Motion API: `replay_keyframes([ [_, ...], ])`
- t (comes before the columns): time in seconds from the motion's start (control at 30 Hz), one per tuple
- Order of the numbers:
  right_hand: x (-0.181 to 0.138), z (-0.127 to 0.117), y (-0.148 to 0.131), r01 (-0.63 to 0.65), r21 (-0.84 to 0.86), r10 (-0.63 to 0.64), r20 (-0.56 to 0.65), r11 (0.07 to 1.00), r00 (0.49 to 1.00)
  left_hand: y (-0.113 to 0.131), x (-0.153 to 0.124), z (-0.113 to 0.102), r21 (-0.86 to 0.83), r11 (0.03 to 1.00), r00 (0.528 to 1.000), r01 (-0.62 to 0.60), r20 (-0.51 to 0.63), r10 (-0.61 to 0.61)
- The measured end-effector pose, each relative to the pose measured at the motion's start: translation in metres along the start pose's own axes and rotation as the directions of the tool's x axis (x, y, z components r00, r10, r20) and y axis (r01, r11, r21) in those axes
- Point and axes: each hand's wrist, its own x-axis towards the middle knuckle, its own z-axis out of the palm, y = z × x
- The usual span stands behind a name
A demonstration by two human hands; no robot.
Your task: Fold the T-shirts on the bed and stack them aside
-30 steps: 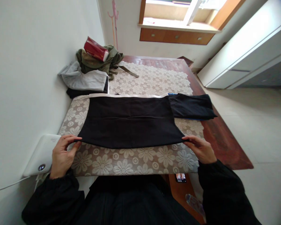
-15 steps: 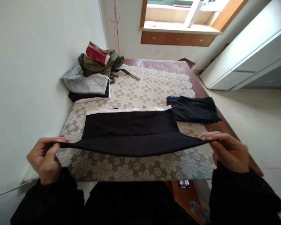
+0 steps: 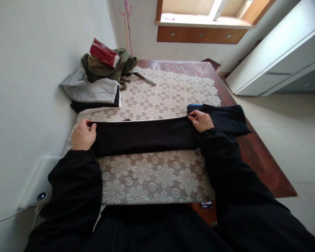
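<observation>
A black garment [image 3: 144,136] lies folded into a long strip across the lace tablecloth [image 3: 147,178], a thin line of white showing along its far edge. At the strip's far left corner, my left hand [image 3: 84,134] pinches the black fabric between thumb and fingers. My right hand [image 3: 201,121] grips the far right corner in the same way. Just beyond that hand sits a folded dark garment [image 3: 225,117] with a bit of blue at its edge, partly covered by my right hand and sleeve.
At the back left are a grey garment [image 3: 94,91] on dark and white cloth, an olive backpack [image 3: 102,70] and a red tissue pack [image 3: 104,53] on top. A white box-like device [image 3: 38,183] with a cable stands by the left wall. A phone [image 3: 206,205] rests below the table edge.
Both hands have moved away from me and closer together, carrying the garment's near edge over to its far edge. The garment is now a narrower strip, with most of its white band covered.
</observation>
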Motion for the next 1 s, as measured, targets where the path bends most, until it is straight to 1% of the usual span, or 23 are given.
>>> replay_keyframes([
  [0.07,-0.006,-0.004,-0.006,0.067,-0.069,-0.071,-0.046,0.995,0.996,0.002,-0.007,0.001,-0.001,0.992,0.992,-0.123,-0.020,0.123],
  [0.13,-0.016,-0.012,-0.023,0.176,-0.119,-0.187,-0.081,0.977,0.979,0.013,-0.020,0.001,-0.022,0.952,0.952,-0.305,-0.005,0.305],
  [0.17,-0.022,-0.016,-0.035,0.245,-0.123,-0.254,-0.062,0.962,0.965,0.023,-0.028,0.002,-0.034,0.920,0.920,-0.389,0.027,0.390],
  [0.2,-0.028,-0.017,-0.049,0.320,-0.107,-0.323,-0.015,0.941,0.946,0.034,-0.037,0.004,-0.046,0.886,0.884,-0.461,0.072,0.463],
  [0.23,-0.034,-0.017,-0.064,0.398,-0.078,-0.395,0.057,0.914,0.917,0.046,-0.047,0.008,-0.048,0.853,0.845,-0.519,0.124,0.521],
  [0.27,-0.039,-0.013,-0.078,0.471,-0.049,-0.462,0.136,0.881,0.877,0.058,-0.055,0.013,-0.042,0.825,0.809,-0.564,0.175,0.562],
  [0.33,-0.048,0.001,-0.099,0.584,-0.017,-0.557,0.280,0.811,0.782,0.079,-0.070,0.025,-0.022,0.776,0.747,-0.630,0.257,0.614],
  [0.37,-0.051,0.010,-0.106,0.623,-0.018,-0.582,0.336,0.782,0.740,0.086,-0.075,0.032,-0.017,0.757,0.723,-0.653,0.284,0.630],
  [0.4,-0.054,0.021,-0.109,0.650,-0.026,-0.594,0.380,0.760,0.709,0.090,-0.078,0.040,-0.014,0.743,0.705,-0.670,0.302,0.642],
  [0.43,-0.057,0.032,-0.109,0.666,-0.036,-0.596,0.412,0.745,0.689,0.092,-0.081,0.046,-0.014,0.731,0.691,-0.683,0.313,0.652],
  [0.5,-0.061,0.050,-0.104,0.673,-0.044,-0.587,0.448,0.739,0.674,0.089,-0.082,0.058,-0.017,0.715,0.672,-0.699,0.323,0.666],
  [0.57,-0.064,0.063,-0.097,0.666,-0.030,-0.584,0.453,0.745,0.674,0.083,-0.080,0.064,-0.022,0.705,0.663,-0.709,0.323,0.676],
  [0.67,-0.065,0.069,-0.089,0.658,0.012,-0.597,0.434,0.753,0.675,0.083,-0.081,0.062,-0.068,0.705,0.661,-0.706,0.296,0.690],
  [0.73,-0.065,0.069,-0.088,0.650,0.039,-0.601,0.423,0.759,0.677,0.094,-0.087,0.050,-0.195,0.672,0.627,-0.715,0.246,0.739],
  [0.77,-0.064,0.068,-0.088,0.646,0.053,-0.604,0.422,0.761,0.676,0.103,-0.093,0.040,-0.290,0.633,0.603,-0.718,0.196,0.774],
  [0.8,-0.063,0.068,-0.088,0.643,0.069,-0.606,0.422,0.763,0.674,0.113,-0.102,0.027,-0.400,0.568,0.568,-0.719,0.132,0.812],
  [0.83,-0.062,0.067,-0.088,0.639,0.086,-0.608,0.426,0.764,0.670,0.124,-0.112,0.012,-0.503,0.495,0.551,-0.708,0.046,0.834],
  [0.87,-0.061,0.066,-0.087,0.633,0.104,-0.608,0.431,0.767,0.666,0.134,-0.124,-0.005,-0.579,0.420,0.543,-0.698,-0.047,0.838],
  [0.9,-0.059,0.066,-0.087,0.626,0.124,-0.608,0.441,0.770,0.660,0.141,-0.137,-0.023,-0.652,0.329,0.520,-0.683,-0.117,0.846],
  [0.93,-0.057,0.065,-0.086,0.615,0.144,-0.605,0.453,0.775,0.655,0.145,-0.151,-0.042,-0.704,0.267,0.496,-0.659,-0.139,0.857],
  [0.97,-0.055,0.064,-0.085,0.601,0.163,-0.598,0.466,0.783,0.652,0.145,-0.163,-0.059,-0.711,0.305,0.526,-0.633,-0.106,0.844],
  [1.0,-0.052,0.063,-0.084,0.583,0.182,-0.589,0.481,0.792,0.650,0.141,-0.174,-0.075,-0.674,0.414,0.598,-0.611,-0.051,0.800],
])
